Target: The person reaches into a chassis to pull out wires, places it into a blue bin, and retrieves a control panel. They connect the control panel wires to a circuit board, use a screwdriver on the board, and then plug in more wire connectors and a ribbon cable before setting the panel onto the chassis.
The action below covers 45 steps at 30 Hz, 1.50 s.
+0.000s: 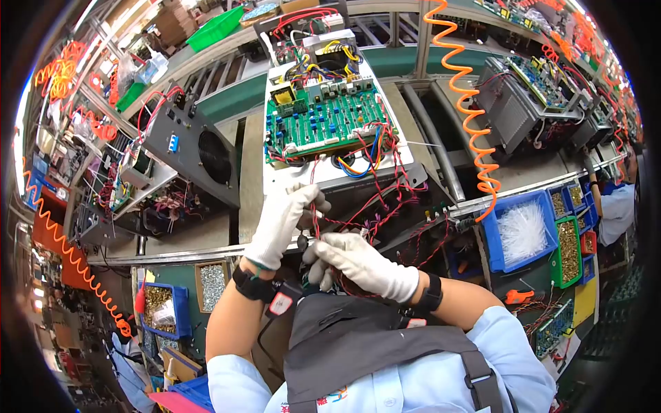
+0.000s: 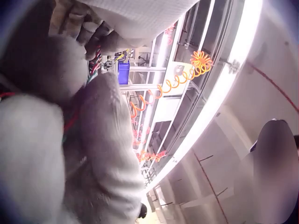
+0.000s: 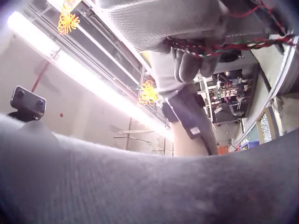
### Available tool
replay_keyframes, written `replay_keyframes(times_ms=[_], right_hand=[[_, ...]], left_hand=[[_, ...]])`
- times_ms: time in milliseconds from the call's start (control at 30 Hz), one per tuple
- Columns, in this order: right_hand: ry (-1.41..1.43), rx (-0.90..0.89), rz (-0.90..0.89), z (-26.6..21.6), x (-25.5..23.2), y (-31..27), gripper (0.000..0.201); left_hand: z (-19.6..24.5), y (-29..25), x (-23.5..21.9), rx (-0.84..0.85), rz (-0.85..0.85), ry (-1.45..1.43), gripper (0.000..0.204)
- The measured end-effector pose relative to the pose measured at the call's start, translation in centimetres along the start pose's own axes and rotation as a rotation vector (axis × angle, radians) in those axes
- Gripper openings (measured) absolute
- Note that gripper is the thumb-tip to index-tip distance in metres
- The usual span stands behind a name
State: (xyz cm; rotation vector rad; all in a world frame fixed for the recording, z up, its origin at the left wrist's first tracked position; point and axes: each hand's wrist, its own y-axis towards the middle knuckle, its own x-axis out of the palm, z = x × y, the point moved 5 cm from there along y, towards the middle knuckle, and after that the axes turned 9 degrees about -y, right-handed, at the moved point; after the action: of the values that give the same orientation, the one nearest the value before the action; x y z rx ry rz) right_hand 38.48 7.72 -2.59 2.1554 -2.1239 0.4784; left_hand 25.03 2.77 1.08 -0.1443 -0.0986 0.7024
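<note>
Both hands wear white gloves with grey fingertips and meet in front of a chassis with a white top panel (image 1: 275,180). My left hand (image 1: 281,219) pinches thin red wires (image 1: 316,224) that run down from the chassis. Just below and to the right, my right hand (image 1: 365,265) grips the lower part of the wires with curled fingers. In the right wrist view, a twisted bundle of red, green, white and black wires (image 3: 243,45) runs past gloved fingers. A green circuit board (image 1: 323,124) with blue and white connectors lies on the panel. The wire ends are hidden by the gloves.
More red wires (image 1: 385,206) hang over the chassis front. A coiled orange hose (image 1: 468,110) hangs at right. A blue bin of white ties (image 1: 520,230) and a green bin of brass parts (image 1: 567,251) stand right. A dark fan housing (image 1: 196,148) stands left.
</note>
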Motion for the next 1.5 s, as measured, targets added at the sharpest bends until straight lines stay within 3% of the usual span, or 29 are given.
replay_keyframes(times_ms=[200, 267, 333, 433, 533, 567, 733, 800, 833, 967, 1033, 1067, 1133, 1200, 1233, 1267, 1300, 1333, 1400, 1433, 1467, 1500], right_hand=[[0.090, -0.025, 0.078, -0.2, -1.7, 1.3, 0.043], [0.191, -0.057, 0.116, 0.1, -2.9, 2.5, 0.042], [0.175, -0.124, 0.134, -0.1, -3.9, 3.2, 0.040], [0.259, -0.071, 0.119, 0.2, -3.9, 3.4, 0.042], [0.230, 0.009, -0.010, 1.0, -2.9, 2.1, 0.042], [0.301, 0.022, -0.016, 1.3, -2.6, 1.7, 0.041], [0.573, 0.056, -0.056, 3.4, -2.3, 1.0, 0.038], [0.502, 0.097, -0.065, 3.8, -2.1, 0.6, 0.038], [0.484, 0.098, -0.072, 3.9, -2.0, 0.5, 0.038], [0.273, 0.090, -0.037, 3.5, -2.2, -0.1, 0.037], [0.232, 0.029, -0.044, 2.5, -2.3, -1.3, 0.040], [0.012, -0.068, 0.040, 2.0, -2.8, -1.6, 0.041], [-0.441, -0.219, 0.261, 1.3, -4.2, -3.2, 0.046], [-0.423, -0.306, 0.416, 3.1, -5.8, -5.7, 0.046], [-0.503, -0.415, 0.481, 2.7, -7.1, -8.1, 0.041], [-0.556, -0.343, 0.567, 2.6, -8.3, -11.0, 0.037], [-0.501, -0.192, 0.604, 5.3, -9.7, -12.8, 0.043], [-0.315, 0.038, 0.605, 4.7, -10.3, -16.7, 0.040], [-0.582, -0.056, 0.945, 10.3, -12.8, -22.7, 0.036], [-0.653, 0.072, 1.077, 12.5, -13.5, -26.1, 0.035], [-0.727, 0.197, 1.194, 13.9, -13.6, -30.4, 0.034], [-0.608, 0.356, 1.303, 15.4, -13.2, -34.2, 0.030]], left_hand=[[0.1, 1.5, 0.8, -0.168, 0.091, 0.059, 0.032], [-0.4, 0.4, 0.6, -0.033, 0.044, 0.095, 0.043], [-1.1, -0.9, 0.2, -0.094, -0.067, 0.125, 0.045], [-1.2, -0.9, 0.5, -0.143, -0.056, 0.052, 0.051], [-2.1, 0.2, 1.9, -0.091, -0.063, -0.462, 0.058], [-3.3, 1.0, 1.9, -0.191, -0.147, -0.682, 0.061], [-4.2, -1.4, 2.4, -0.249, -0.076, -0.808, 0.046], [-6.0, -1.1, 1.5, -0.255, -0.052, -0.830, 0.040], [-6.0, -1.2, 1.6, -0.287, 0.042, -0.823, 0.032], [-3.1, -1.1, 0.8, -0.044, 0.188, -0.119, 0.026], [-1.7, -0.6, 0.8, -0.044, 0.194, 0.082, 0.027], [-1.2, 0.2, 0.3, -0.051, 0.161, 0.195, 0.028], [1.5, 1.5, 0.4, 0.261, 0.138, 0.720, 0.028], [2.6, 2.7, 0.2, 0.229, 0.191, 0.935, 0.026], [3.2, 2.8, 1.3, 0.171, 0.182, 0.892, 0.024], [3.6, 2.8, 2.5, 0.114, 0.175, 0.849, 0.024], [3.4, 3.6, 2.8, 0.199, 0.168, 0.941, 0.027], [2.5, 5.2, 1.5, 0.398, 0.075, 1.128, 0.029], [1.7, 6.6, -0.7, 0.834, -0.042, 1.479, 0.033], [2.0, 5.8, 0.4, 0.615, -0.005, 1.374, 0.034], [2.2, 5.5, 0.3, 0.502, 0.015, 1.312, 0.036], [2.4, 5.1, 0.1, 0.393, 0.042, 1.250, 0.038]])
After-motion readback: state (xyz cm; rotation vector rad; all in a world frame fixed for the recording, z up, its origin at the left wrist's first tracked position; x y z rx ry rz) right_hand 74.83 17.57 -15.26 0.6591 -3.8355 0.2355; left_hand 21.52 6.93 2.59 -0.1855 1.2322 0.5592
